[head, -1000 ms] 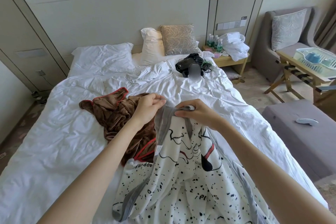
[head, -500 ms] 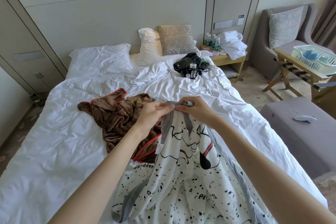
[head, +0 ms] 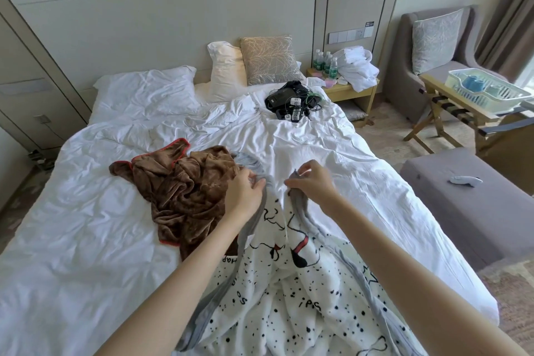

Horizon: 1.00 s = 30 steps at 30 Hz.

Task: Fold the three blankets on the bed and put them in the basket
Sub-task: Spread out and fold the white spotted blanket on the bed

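Note:
A white blanket [head: 289, 295] with black spots, cartoon drawings and a grey border lies bunched over the near middle of the white bed [head: 86, 240]. My left hand [head: 245, 193] pinches its grey border on the left. My right hand [head: 310, 182] pinches another part of the grey edge on the right, a small gap apart. A crumpled brown blanket [head: 185, 191] with red trim lies on the bed just left of my left hand. No third blanket and no basket is in view.
Black devices with cables [head: 291, 102] lie near the bed's head. Pillows [head: 268, 59] lean on the headboard. A nightstand [head: 344, 87] carries bottles and white towels. To the right stand a grey bench [head: 468, 205], an armchair [head: 433, 46] and a rack with a plastic tray [head: 488, 89].
My hands, pinched together on the grey border before, have drawn apart, spreading the spotted blanket's edge. A grey loop of border now lies over the brown blanket.

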Available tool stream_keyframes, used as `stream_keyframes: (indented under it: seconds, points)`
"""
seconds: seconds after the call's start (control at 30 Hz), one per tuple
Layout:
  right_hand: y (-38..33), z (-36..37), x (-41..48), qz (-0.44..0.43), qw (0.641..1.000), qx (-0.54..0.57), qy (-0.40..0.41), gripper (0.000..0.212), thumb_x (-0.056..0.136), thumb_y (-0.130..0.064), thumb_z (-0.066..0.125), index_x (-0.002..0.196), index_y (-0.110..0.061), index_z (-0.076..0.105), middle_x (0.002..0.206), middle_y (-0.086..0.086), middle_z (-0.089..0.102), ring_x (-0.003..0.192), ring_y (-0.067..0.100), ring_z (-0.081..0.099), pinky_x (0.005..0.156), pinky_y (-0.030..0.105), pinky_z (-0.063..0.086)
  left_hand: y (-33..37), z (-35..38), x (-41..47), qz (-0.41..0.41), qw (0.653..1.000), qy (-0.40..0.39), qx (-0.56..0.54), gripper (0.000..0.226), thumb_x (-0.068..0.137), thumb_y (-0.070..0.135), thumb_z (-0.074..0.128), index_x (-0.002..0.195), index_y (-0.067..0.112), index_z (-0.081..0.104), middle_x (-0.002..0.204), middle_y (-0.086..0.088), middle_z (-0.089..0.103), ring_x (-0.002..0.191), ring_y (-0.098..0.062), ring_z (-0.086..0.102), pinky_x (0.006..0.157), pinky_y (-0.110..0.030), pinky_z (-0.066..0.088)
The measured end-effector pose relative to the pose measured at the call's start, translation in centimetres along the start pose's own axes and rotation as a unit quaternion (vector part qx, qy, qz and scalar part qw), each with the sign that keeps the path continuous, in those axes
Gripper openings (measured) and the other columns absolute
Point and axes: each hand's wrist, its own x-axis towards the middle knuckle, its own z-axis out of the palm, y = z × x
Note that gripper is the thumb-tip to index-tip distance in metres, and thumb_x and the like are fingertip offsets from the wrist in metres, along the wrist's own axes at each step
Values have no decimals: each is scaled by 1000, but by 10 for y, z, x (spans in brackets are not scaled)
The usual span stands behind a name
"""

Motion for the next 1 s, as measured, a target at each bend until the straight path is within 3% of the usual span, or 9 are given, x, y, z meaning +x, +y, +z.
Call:
stream_keyframes:
  seconds: [0.07, 0.13, 0.27, 0.43, 0.57, 0.67, 0.73, 0.87, 1.0]
  points:
    - [-1, 3, -7, 10, 996, 80, -34, 41, 77, -15, 80, 105, -7, 51, 96, 12, 64, 81, 23, 62, 70, 35, 51, 8, 9, -6, 4, 999, -21, -49, 16, 93, 26, 65, 97, 13, 56, 86, -8, 67, 80, -20, 61, 72, -34, 47]
    - [-4, 2, -14, 6, 991, 126, -52, 41, 80, -21, 78, 109, -6, 53, 91, 11, 65, 74, 19, 63, 65, 29, 53, 14, 12, -9, -8, 996, -18, -90, 17, 92, 26, 67, 95, 12, 59, 91, -9, 69, 85, -21, 64, 76, -36, 50]
    - [-8, -11, -24, -1, 975, 193, -109, 29, 98, -28, 54, 115, -4, 59, 90, 11, 63, 74, 23, 63, 73, 33, 57, 13, 9, -12, -86, 976, -19, -200, 20, 91, 22, 68, 104, 6, 68, 105, -14, 69, 99, -28, 67, 90, -47, 54]
    - [-8, -11, -37, -103, 979, 117, -134, 30, 87, 12, 50, 110, -2, 62, 91, 15, 60, 79, 22, 62, 74, 35, 56, 18, 2, -17, -144, 936, -46, -317, 7, 91, 11, 66, 91, 6, 71, 103, -26, 70, 90, -32, 68, 93, -52, 52]
    - [-8, -2, -41, -195, 977, -6, -86, 16, 83, 3, 68, 94, -8, 65, 84, 11, 60, 71, 8, 63, 62, 26, 56, 21, -2, -20, -158, 923, -65, -344, 19, 92, 12, 65, 100, -4, 70, 94, -21, 69, 82, -28, 65, 82, -40, 57]
    - [-6, -1, -37, -232, 969, -47, -66, 15, 79, 0, 74, 87, -10, 66, 82, 11, 63, 72, 13, 63, 65, 33, 59, 22, -7, -23, -159, 911, -98, -368, 24, 91, 24, 68, 93, 1, 74, 85, -13, 71, 74, -22, 66, 70, -29, 56]
    - [-5, -1, -36, -249, 964, -64, -66, 15, 77, -3, 77, 83, -12, 66, 81, 3, 61, 73, 16, 62, 69, 37, 59, 19, -8, -24, -150, 914, -103, -362, 26, 89, 24, 72, 99, 0, 75, 89, -14, 73, 77, -22, 69, 73, -29, 58]
    - [-5, -4, -36, -278, 953, -112, -54, 15, 77, -12, 78, 79, -20, 65, 92, -2, 58, 84, 13, 56, 76, 27, 47, 14, -10, -26, -121, 932, -98, -328, 22, 91, 12, 68, 104, -6, 72, 100, -23, 72, 84, -26, 68, 81, -35, 57]
    - [-11, -15, -32, -221, 973, -36, -55, 13, 82, -4, 68, 78, -11, 58, 77, 2, 63, 76, 16, 60, 74, 32, 48, 14, -15, -29, -78, 942, -92, -313, 19, 92, 8, 66, 104, -6, 70, 96, -20, 70, 87, -28, 65, 84, -42, 54]
